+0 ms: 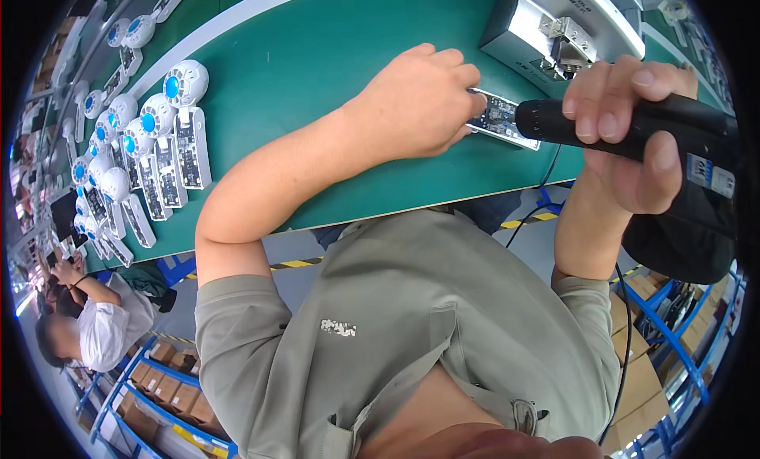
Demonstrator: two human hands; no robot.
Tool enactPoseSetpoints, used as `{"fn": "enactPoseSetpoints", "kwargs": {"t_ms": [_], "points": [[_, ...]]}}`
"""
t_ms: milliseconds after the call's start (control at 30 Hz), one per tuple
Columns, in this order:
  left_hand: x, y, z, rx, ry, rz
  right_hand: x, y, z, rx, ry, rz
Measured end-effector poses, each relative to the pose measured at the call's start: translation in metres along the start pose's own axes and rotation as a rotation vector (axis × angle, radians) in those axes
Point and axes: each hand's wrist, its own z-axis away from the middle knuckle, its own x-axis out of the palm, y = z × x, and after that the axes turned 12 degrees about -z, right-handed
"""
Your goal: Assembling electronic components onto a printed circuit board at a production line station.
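My right hand (pixel 625 118) is wrapped round a black electric screwdriver (pixel 681 122). The screwdriver lies nearly level, its nose pointing left over a slim white housing (pixel 518 137) with an exposed circuit board (pixel 499 114). Whether the bit touches the board cannot be seen. My left hand (pixel 431 102) is closed over the left end of this housing, fingers curled down on the green mat. That end is hidden beneath the hand.
Several similar white devices (pixel 190 146) with round heads and blue discs stand in rows at the left of the green table (pixel 317 71). A silver screw feeder (pixel 546 31) stands far right. At lower left sits another person (pixel 111 324). Blue racks (pixel 150 403) hold boxes.
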Motion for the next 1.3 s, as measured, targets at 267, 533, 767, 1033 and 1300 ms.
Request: {"fn": "enactPoseSetpoints", "kwargs": {"t_ms": [267, 533, 767, 1033, 1300], "points": [[0.001, 0.001, -0.001, 0.007, 0.015, 0.016, 0.009, 0.015, 0.005, -0.003, 0.077, -0.004], [0.004, -0.002, 0.0, 0.006, -0.014, 0.025, 0.013, 0.02, 0.004, 0.033, 0.063, -0.007], [0.002, -0.002, -0.001, 0.01, -0.006, 0.021, 0.015, -0.007, 0.005, 0.055, 0.089, 0.063], [0.001, 0.001, 0.0, -0.003, 0.021, 0.024, -0.033, -0.071, -0.007, -0.088, 0.166, 0.217], [0.003, 0.001, -0.001, 0.016, 0.104, 0.029, -0.037, -0.041, -0.014, -0.111, 0.076, 0.268]]}}
